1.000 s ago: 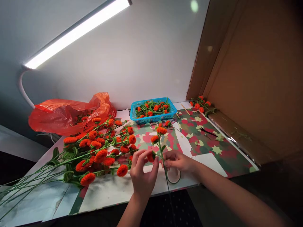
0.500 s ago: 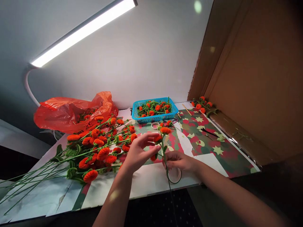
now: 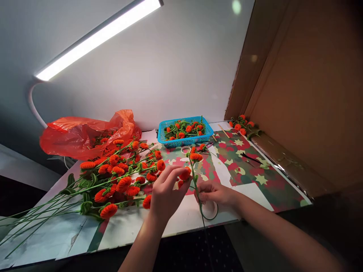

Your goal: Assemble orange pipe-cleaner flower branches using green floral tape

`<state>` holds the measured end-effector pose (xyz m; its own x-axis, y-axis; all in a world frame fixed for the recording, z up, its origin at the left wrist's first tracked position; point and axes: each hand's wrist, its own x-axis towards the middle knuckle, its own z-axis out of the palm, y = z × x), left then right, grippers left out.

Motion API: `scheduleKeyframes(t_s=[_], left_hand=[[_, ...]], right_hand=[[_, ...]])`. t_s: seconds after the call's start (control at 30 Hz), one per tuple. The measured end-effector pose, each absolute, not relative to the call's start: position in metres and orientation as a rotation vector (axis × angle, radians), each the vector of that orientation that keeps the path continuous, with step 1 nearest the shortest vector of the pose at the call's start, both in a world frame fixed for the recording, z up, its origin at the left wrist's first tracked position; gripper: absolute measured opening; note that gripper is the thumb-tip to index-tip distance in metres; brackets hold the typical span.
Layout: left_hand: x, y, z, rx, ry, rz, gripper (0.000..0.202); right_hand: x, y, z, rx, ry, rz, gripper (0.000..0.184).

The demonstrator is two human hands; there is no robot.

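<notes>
Between my hands stands a fuzzy pipe-cleaner flower stem (image 3: 195, 177), upright and slightly tilted, with an orange bloom (image 3: 195, 156) at its top and more blooms lower down. My right hand (image 3: 215, 192) pinches the green stem below the blooms. Its long thin end hangs down past the table's front edge. My left hand (image 3: 169, 192) has its fingers and thumb closed around a lower orange bloom (image 3: 185, 173) on the left side of the stem. Just under my right hand is a roll of tape (image 3: 210, 216), partly hidden by it.
Many finished orange flower stems (image 3: 121, 185) lie at left beside a red plastic bag (image 3: 85, 132). A blue basket (image 3: 185, 141) of flowers stands at the back, a smaller tape ring (image 3: 185, 150) before it. Black-handled tweezers (image 3: 251, 158) and more flowers (image 3: 241, 126) lie right. A lamp (image 3: 99, 37) hangs overhead.
My left hand has gone from spread fingers beside the stem to closing on the lower bloom, turning and shifting slightly right and down. The stem's top has tipped a little left; my right hand stays put.
</notes>
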<state>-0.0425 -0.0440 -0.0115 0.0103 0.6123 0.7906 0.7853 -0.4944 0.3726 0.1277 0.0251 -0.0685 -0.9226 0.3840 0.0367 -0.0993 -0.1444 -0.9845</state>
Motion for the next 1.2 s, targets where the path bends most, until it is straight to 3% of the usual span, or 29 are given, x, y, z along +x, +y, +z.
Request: scheduleKeyframes(t_s=[0.17, 0.33, 0.43, 0.67, 0.9, 1.2], left_hand=[[-0.037, -0.045, -0.008, -2.119, -1.429, -1.515, 0.024], [-0.041, -0.043, -0.014, -2.141, -2.023, -2.103, 0.044], [-0.041, -0.043, -0.023, -2.245, -2.302, -2.229, 0.029], [-0.029, -0.044, -0.023, -2.178, -1.906, -2.049, 0.003], [-0.033, -0.043, -0.023, -2.294, -1.824, -1.957, 0.005], [-0.043, -0.039, -0.033, -2.45, -1.911, -2.371, 0.014]], right_hand=[[0.127, 0.026, -0.07, -0.321, -1.819, 2.134, 0.041], [0.127, 0.026, -0.071, -0.322, -1.813, 2.132, 0.04], [0.127, 0.027, -0.071, -0.316, -1.817, 2.135, 0.041], [0.126, 0.027, -0.07, -0.335, -1.811, 2.176, 0.043], [0.126, 0.025, -0.069, -0.369, -1.789, 2.196, 0.042], [0.126, 0.025, -0.067, -0.321, -1.777, 2.21, 0.042]])
